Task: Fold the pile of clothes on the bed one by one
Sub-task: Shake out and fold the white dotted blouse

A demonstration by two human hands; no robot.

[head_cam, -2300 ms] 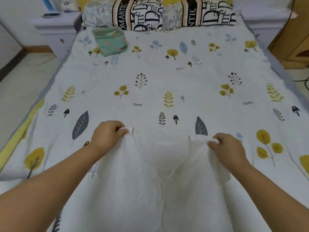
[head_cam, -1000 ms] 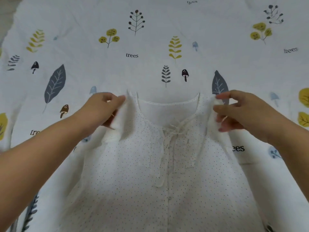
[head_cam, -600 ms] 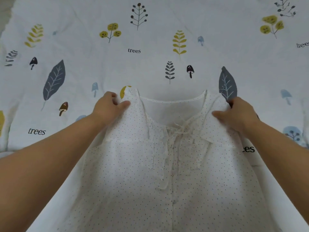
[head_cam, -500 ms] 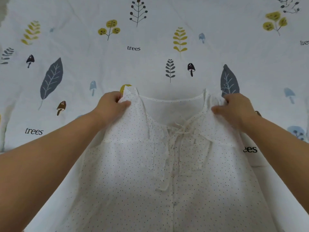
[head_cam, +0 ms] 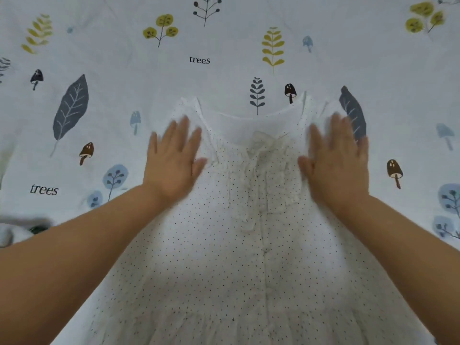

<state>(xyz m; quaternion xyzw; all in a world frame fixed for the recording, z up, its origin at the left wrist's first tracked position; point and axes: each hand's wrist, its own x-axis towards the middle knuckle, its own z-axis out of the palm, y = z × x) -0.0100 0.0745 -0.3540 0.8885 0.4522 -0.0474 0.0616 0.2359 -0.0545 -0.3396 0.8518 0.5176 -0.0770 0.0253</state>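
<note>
Far-left edge: a blurred bundle of pale cloth point(head_cam: 15, 231) with a dark green patch lies on the bedsheet point(head_cam: 124, 78), cut off by the frame; what it is cannot be told.
Bedsheet: white, printed with grey leaves, yellow sprigs, blue trees, small mushrooms and the word "trees"; it covers the whole visible surface under the garment.
Left hand point(head_cam: 174, 158): palm down, fingers straight and slightly spread, pressing flat on the garment's left shoulder; it grips nothing, and its outline is a little smeared.
Left fingers point(head_cam: 184, 128): they point away from the person, toward the shoulder's top edge, and stop just short of it.
White dotted blouse point(head_cam: 224, 257): spread face up on the bedsheet in the centre, neckline away from the person, hem running out of the bottom of the frame; fine dark dots all over.
Neckline and tie point(head_cam: 261, 143): a scooped neck with a small tied bow at the middle, and a buttoned placket running straight down from it between the two hands.
Right hand point(head_cam: 338, 160): palm down, fingers straight and close together, flat on the right shoulder, holding nothing; blurred at the fingertips.
Right of the garment: a grey leaf print point(head_cam: 353, 113) shows just beyond the right hand's fingertips.
</note>
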